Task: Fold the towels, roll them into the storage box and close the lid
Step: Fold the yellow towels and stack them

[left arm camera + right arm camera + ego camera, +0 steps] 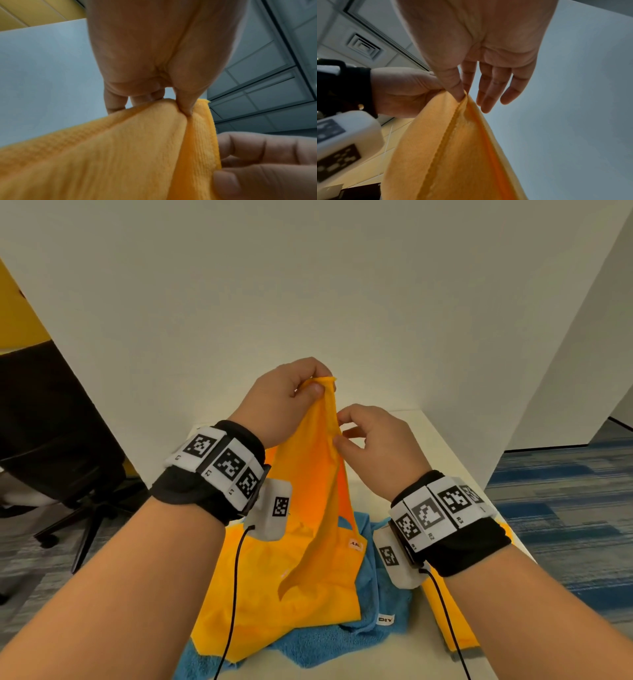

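An orange towel (320, 460) hangs lifted above the table, held by both hands. My left hand (317, 386) pinches its top corner between thumb and fingers; the left wrist view shows the thumb pressed into the orange towel (120, 142). My right hand (340, 429) pinches the towel's edge just below and to the right, thumb against index finger, the other fingers loose in the right wrist view over the orange towel (453, 148). A second orange towel (274, 594) lies flat beneath, on a blue towel (325, 642). No storage box is in view.
The white table (442, 446) is boxed in by white partition walls behind and to the right. Another orange cloth (448, 618) lies under my right wrist. A black office chair (68, 467) stands on the carpet to the left.
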The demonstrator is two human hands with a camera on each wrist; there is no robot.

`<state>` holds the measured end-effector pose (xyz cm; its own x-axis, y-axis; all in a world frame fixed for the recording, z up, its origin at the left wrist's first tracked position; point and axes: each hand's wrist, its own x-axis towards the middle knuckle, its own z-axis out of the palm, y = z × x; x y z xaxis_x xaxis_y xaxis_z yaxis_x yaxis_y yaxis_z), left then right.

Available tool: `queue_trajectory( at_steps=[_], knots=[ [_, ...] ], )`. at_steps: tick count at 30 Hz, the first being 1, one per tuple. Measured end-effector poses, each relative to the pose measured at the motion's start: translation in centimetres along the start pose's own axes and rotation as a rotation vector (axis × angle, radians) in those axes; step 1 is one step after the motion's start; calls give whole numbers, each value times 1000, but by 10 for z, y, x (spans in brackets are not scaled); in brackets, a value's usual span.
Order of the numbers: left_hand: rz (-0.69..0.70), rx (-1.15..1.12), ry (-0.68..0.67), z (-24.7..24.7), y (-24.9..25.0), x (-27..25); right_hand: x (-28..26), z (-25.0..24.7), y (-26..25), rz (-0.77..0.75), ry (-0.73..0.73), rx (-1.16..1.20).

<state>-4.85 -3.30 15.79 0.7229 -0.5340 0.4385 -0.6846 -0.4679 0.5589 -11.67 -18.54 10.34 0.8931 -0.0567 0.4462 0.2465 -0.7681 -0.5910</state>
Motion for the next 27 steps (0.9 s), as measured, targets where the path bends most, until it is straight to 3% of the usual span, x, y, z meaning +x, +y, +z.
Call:
queue_trajectory(
  at_steps=[10, 16, 21, 27],
  knots=[
    [81, 65, -69, -3, -1, 2, -2, 0, -5, 63, -216, -103],
    [129, 47, -62, -5, 4, 2, -2, 5, -7, 106, -228, -59],
    [149, -33, 18, -13, 4, 0, 2, 10, 10, 167, -343, -111],
    [30, -149, 216, -21, -11, -5, -4, 19, 36, 299, -555, -204]
  ],
)
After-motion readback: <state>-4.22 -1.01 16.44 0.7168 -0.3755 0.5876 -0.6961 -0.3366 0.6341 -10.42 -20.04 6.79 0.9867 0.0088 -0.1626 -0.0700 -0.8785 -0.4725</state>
